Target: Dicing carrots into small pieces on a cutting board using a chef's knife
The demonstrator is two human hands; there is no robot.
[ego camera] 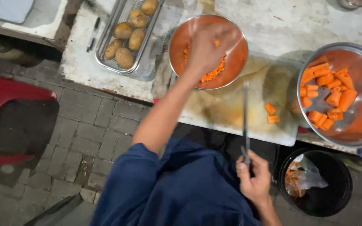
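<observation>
Outdoor worktable point(273, 21) over paving: left hand point(204, 52) reaching into steel bowl point(177, 50) at near edge, grip unclear, over diced carrot point(214, 73); right hand point(254, 180) gripping knife point(246, 121), blade pointing away across cutting board point(231, 113).

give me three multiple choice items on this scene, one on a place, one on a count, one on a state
1. Where is the left hand?
A. over the bowl of diced carrot
B. on the potato tray
C. in the bucket

2. How many carrot pieces lie loose on the cutting board?
A. none
B. two
C. six

3. How does the right hand hold the knife?
A. lets it lie free
B. by the blade tip
C. by the handle, blade out over the board

Key: 1 A, the hand hangs over the bowl with orange dice; 2 B, two pieces lie near the board's right end; 3 C, fingers wrap the handle at the near edge.
</observation>
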